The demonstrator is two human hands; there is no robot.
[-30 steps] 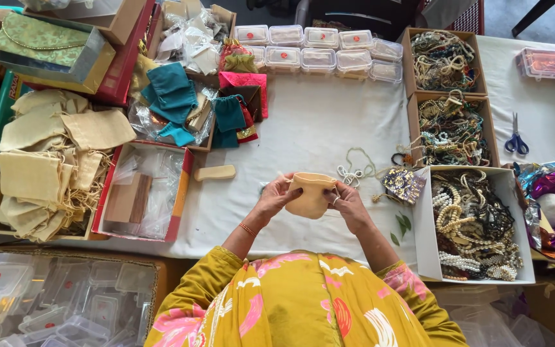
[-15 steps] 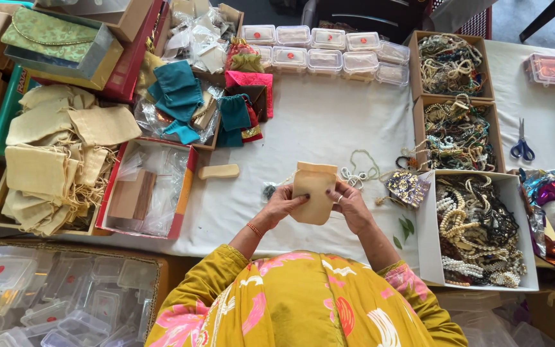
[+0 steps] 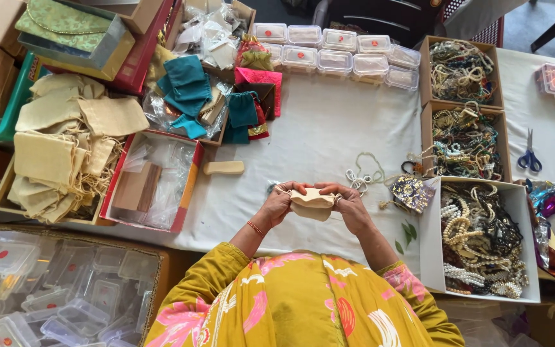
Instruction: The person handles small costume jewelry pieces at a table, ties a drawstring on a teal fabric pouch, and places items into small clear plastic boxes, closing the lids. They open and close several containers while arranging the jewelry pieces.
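A small beige cloth pouch (image 3: pixel 311 202) is held between both of my hands above the white table (image 3: pixel 329 135). My left hand (image 3: pixel 279 201) grips its left edge and my right hand (image 3: pixel 351 204) grips its right edge, with the pouch bunched up between the fingers. A loose white cord (image 3: pixel 359 180) lies on the cloth just beyond my right hand. A dark patterned pouch (image 3: pixel 408 191) sits to the right of it.
Three cardboard boxes of bead necklaces (image 3: pixel 480 241) line the right side. A pile of beige pouches (image 3: pixel 59 148) fills the left, with teal pouches (image 3: pixel 187 90) behind. Clear lidded plastic boxes (image 3: pixel 335 54) stand at the back. Blue scissors (image 3: pixel 530 154) lie far right. A tan block (image 3: pixel 223 168) lies centre-left.
The pouch was held flat and upright half a second ago; now it is bunched and squeezed narrow between both hands, which have drawn closer to my body.
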